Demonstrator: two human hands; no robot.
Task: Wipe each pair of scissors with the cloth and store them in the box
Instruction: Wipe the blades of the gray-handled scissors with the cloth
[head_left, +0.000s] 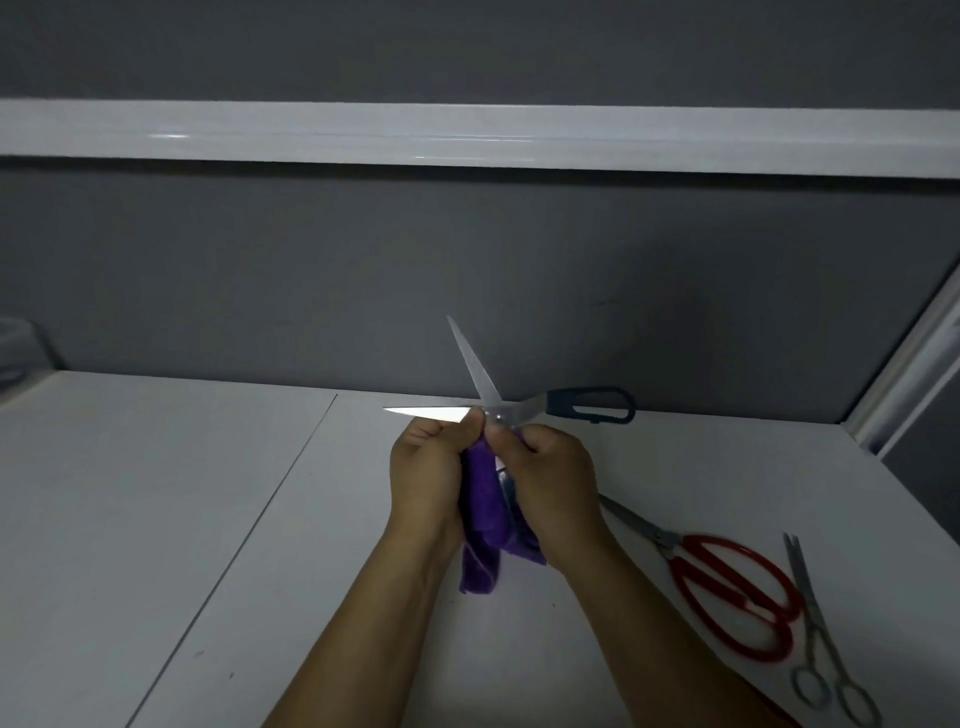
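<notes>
Hands work side by side over the white tabletop (208, 519), nearly touching. Nearest, at the right, small all-metal scissors (821, 639) lie flat just beside red-handled scissors (727, 597), both apart from the hands. Left hand (426, 467) grips a folded purple cloth (483, 519), which hangs between the wrists. Right hand (556, 483) pinches blue-handled steel scissors (491, 410) at the pivot, fingers curled. Beyond the knuckles the blades stand spread: one points left over the left hand, one up and away. One blue handle loop projects right past the right hand. Behind stands a grey wall (311, 270) with a white rail (467, 135).
</notes>
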